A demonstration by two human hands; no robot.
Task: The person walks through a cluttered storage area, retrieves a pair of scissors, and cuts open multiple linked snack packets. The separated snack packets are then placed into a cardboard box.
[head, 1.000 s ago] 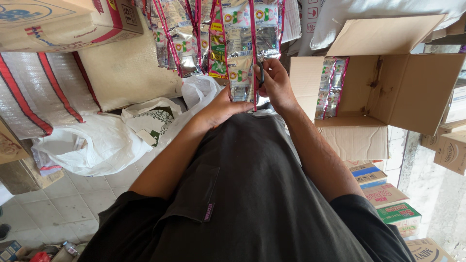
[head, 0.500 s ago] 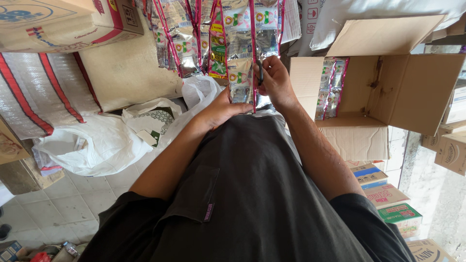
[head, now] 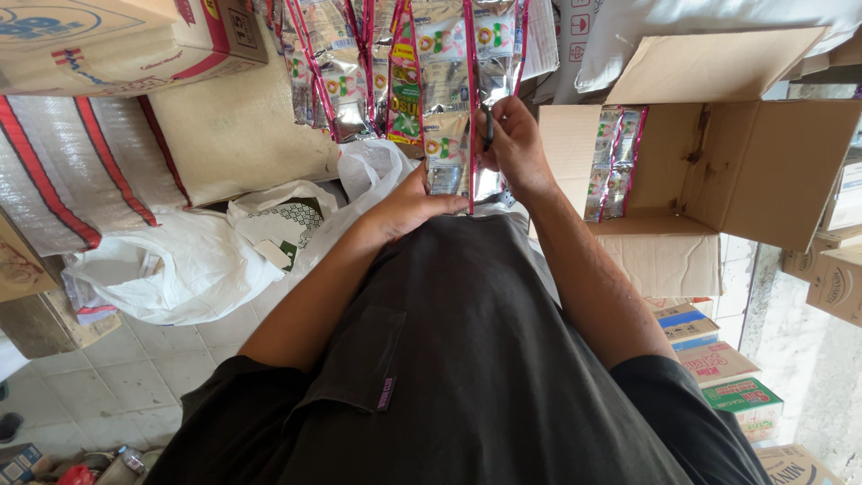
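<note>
We hold the hanging strip of silver sachets with pink edges, which dangles in front of our chest among like strips. The left hand cups its lower end; the right hand pinches a small dark tool against it, fingers closed. We judge a cut is in hand; next, steady alignment. Compared with half a second ago, the right hand sits slightly lower. An open brown cardboard box stands at right.
</note>
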